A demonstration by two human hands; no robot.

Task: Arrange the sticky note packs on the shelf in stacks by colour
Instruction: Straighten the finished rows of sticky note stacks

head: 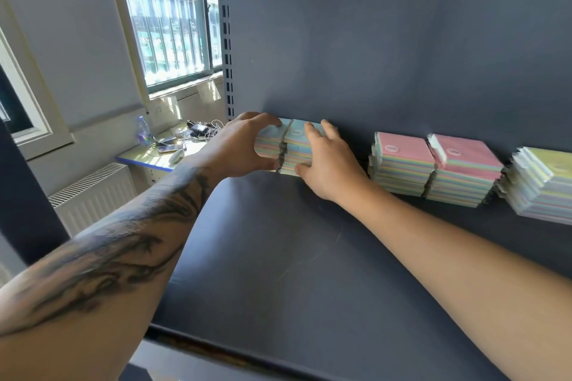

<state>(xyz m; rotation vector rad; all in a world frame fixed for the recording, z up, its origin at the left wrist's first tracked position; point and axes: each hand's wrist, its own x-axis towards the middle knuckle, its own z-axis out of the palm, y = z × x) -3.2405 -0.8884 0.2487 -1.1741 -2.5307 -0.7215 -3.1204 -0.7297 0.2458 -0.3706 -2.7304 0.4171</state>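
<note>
Two blue-topped stacks of sticky note packs (294,145) stand side by side at the back left of the dark shelf (278,257). My left hand (238,148) grips the left stack, fingers curled over its top and thumb at its front. My right hand (328,164) holds the right stack, fingers on top and thumb against its front edge. Two pink-topped stacks (433,164) stand side by side further right, against the back panel. A yellow-green-topped stack (544,182) sits at the far right, partly cut off by the frame.
The shelf's back panel (387,56) rises right behind the stacks, with a slotted upright (228,40) at its left. Beyond the shelf on the left are a desk with cables and a bottle (143,133), a radiator (93,195) and a window (173,25).
</note>
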